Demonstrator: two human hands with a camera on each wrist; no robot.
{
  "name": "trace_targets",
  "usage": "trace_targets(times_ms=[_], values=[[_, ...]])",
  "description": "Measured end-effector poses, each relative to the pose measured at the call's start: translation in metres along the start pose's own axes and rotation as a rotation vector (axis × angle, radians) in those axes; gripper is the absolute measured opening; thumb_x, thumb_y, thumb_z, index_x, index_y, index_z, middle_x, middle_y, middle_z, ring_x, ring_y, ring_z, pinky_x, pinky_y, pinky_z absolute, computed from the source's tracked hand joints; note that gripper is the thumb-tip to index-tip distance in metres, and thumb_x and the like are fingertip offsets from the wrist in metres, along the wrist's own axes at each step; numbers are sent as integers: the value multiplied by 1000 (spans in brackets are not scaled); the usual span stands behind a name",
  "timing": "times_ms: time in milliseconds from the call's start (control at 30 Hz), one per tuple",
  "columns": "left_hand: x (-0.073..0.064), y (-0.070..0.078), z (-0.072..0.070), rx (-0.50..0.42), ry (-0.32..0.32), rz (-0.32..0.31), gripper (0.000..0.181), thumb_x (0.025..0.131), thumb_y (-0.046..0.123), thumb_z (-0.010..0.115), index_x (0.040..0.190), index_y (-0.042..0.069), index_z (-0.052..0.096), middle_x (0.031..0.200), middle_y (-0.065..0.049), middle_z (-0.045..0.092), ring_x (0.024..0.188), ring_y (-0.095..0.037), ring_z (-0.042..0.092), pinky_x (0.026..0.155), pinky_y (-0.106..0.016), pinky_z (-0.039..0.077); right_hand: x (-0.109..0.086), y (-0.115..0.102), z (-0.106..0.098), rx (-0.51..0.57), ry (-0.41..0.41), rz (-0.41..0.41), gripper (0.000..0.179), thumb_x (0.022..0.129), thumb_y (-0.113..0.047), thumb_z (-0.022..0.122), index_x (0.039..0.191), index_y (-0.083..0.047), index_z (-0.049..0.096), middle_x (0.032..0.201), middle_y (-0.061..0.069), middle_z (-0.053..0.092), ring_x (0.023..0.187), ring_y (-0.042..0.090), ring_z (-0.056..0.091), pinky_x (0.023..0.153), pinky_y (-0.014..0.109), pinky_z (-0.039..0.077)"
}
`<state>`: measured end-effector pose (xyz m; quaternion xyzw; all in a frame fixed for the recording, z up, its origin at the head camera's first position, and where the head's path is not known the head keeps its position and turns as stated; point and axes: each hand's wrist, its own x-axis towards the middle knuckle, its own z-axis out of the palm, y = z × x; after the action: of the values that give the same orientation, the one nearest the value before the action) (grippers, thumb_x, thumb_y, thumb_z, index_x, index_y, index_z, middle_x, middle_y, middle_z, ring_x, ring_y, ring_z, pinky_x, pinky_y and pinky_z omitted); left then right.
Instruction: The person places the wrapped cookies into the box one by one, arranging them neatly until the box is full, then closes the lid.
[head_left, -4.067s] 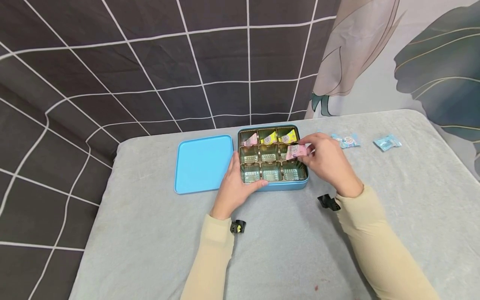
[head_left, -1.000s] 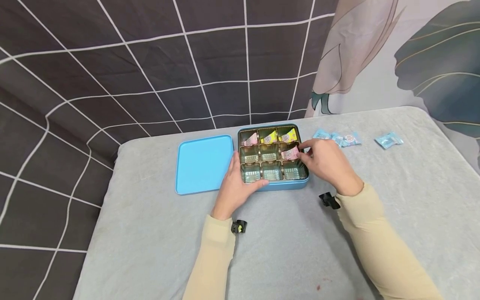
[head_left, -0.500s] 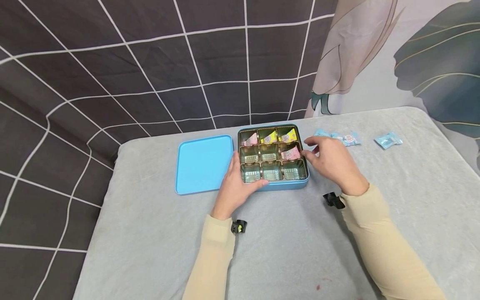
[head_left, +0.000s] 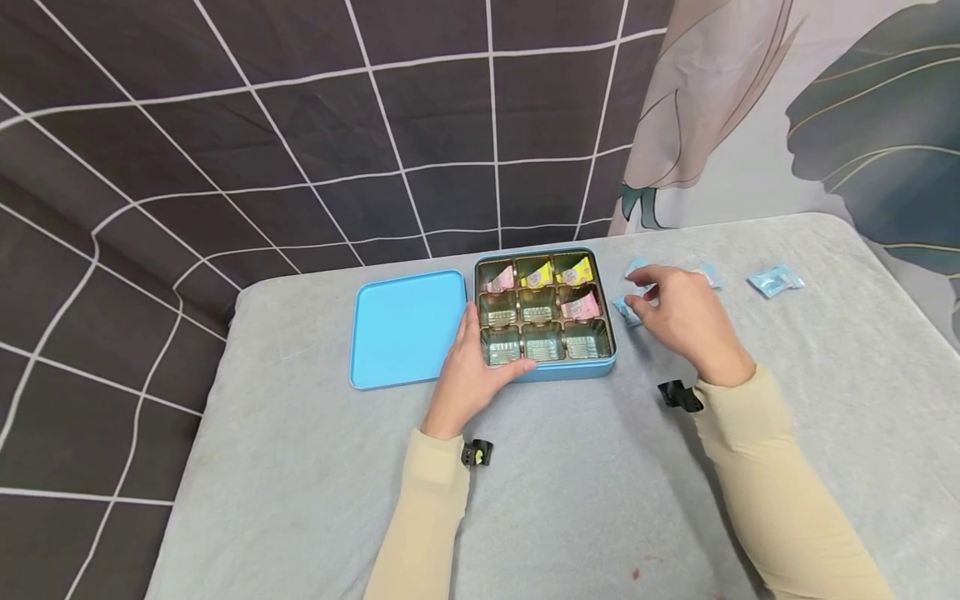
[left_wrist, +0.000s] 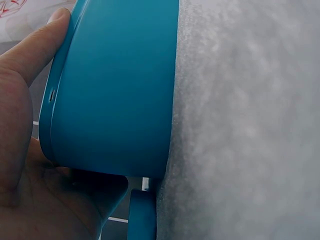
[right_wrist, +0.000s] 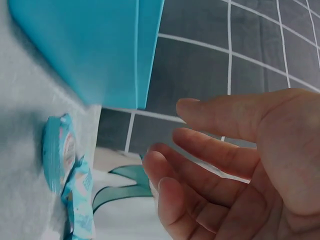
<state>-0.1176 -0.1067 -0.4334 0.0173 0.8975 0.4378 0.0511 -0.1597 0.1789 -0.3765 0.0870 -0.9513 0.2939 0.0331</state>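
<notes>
A blue tin [head_left: 570,372] with a gold divided tray sits on the cloth. My left hand [head_left: 467,375] rests against its front left corner, fingers straight along the left side and thumb [left_wrist: 42,42] on the front rim. Wrapped sweets stand in the tray: a pink one [head_left: 500,280] and two yellow ones [head_left: 576,272] in the back row, and a pink one [head_left: 581,307] in the middle row at right. Right of the tin, my right hand [head_left: 688,321] hovers with loosely bent fingers, nothing between them. Beneath it lie blue wrapped sweets [head_left: 628,312], partly hidden by the hand.
The blue lid [head_left: 408,329] lies flat left of the tin. Another blue wrapped sweet [head_left: 776,281] lies farther right. Grey cloth [head_left: 562,500] covers the table, and a dark checked curtain [head_left: 315,133] hangs behind it.
The right hand has set the pink sweet in the middle row's right compartment, let it go and moved right, over the blue sweets. The left hand has stayed put.
</notes>
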Motion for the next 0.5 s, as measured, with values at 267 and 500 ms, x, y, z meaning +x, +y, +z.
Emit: trace_targets(times_ms=[267,500], values=[[0,1,0,-4,1,-5,123,78,53,83,162,7,6,168,-12,7,152,-28,15,119,-48,23,-2,10,-2,-13,43,35,30,88,-8,67,115,6,68,102,26,71,93,41,67,78,56,49],[0,0,1,-2,0,-2,124,78,53,83,162,6,5,169,-11,7,153,-27,12,120,-48,22,0,15,2,-39,8,64,33,88,-11,68,116,8,67,101,28,70,93,42,65,79,57,48]])
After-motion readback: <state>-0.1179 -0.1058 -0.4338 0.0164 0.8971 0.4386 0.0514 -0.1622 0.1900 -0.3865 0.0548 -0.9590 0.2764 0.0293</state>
